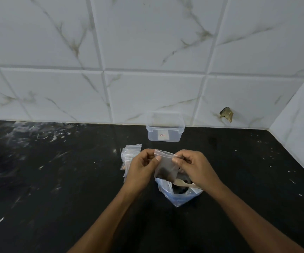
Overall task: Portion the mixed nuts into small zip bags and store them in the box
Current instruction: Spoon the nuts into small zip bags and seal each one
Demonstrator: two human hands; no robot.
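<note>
— What did the small zip bag [165, 166] look like?

— It was clear plastic, hanging upright in the air over the black desk [56, 179], its zip edge at the top. It looked dark through its lower part, though I could not tell whether that was contents or the desk behind it.

— And the hands?

— The left hand [141, 168] pinched the top left corner of the bag between thumb and curled fingers. The right hand [193, 167] pinched the top edge at the other side. Each grip was pressed together on the plastic, none of the fingers spread.

— What lay beneath?

— A larger open bag [178, 194] stood on the desk just under the hands, with a pale spoon [184, 183] resting in its mouth. A stack of small zip bags [129, 154] lay just left of the left hand.

— The box?

— A clear plastic box [165, 132] without a lid stood further back, against the tiled wall [147, 52].
</note>
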